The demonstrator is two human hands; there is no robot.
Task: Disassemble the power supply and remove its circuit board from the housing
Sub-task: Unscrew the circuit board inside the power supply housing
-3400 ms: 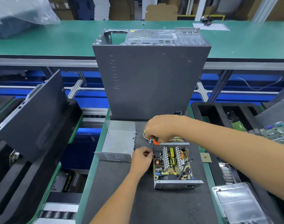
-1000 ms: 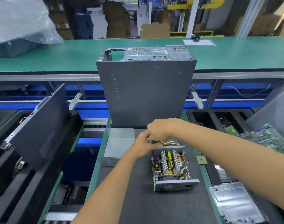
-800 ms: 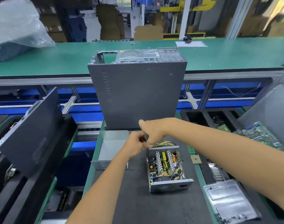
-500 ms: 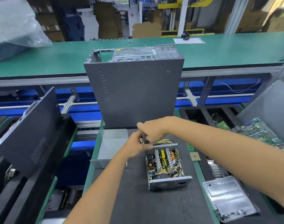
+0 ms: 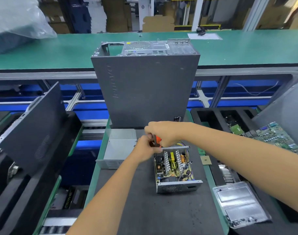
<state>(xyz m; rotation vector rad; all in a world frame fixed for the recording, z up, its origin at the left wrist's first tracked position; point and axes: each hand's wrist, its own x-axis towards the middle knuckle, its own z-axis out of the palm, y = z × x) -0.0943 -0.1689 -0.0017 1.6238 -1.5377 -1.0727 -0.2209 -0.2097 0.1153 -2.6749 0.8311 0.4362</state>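
The open power supply housing [image 5: 178, 187] lies on the dark mat of the bench [image 5: 161, 214], with its vented metal end wall facing the camera. Inside it sits the circuit board [image 5: 172, 165], with two rows of silver heat sinks, a yellow transformer and copper coils, so the board is not yet out of the housing. Coloured wires [image 5: 183, 143] leave the far end of the housing. Both hands meet just above the far left corner of the housing. The right hand [image 5: 163, 133] is clenched around a tool with an orange handle [image 5: 157, 139], and the left hand [image 5: 146, 148] is closed around the lower part of the same tool, touching the right hand. I cannot tell what the tip of the tool touches, because the hands hide it. Just left of the housing lies the removed grey metal cover [image 5: 118, 148]. Behind the hands a grey computer case [image 5: 145, 89] stands upright. A small square chip [image 5: 205, 160] lies at the right edge of the mat.
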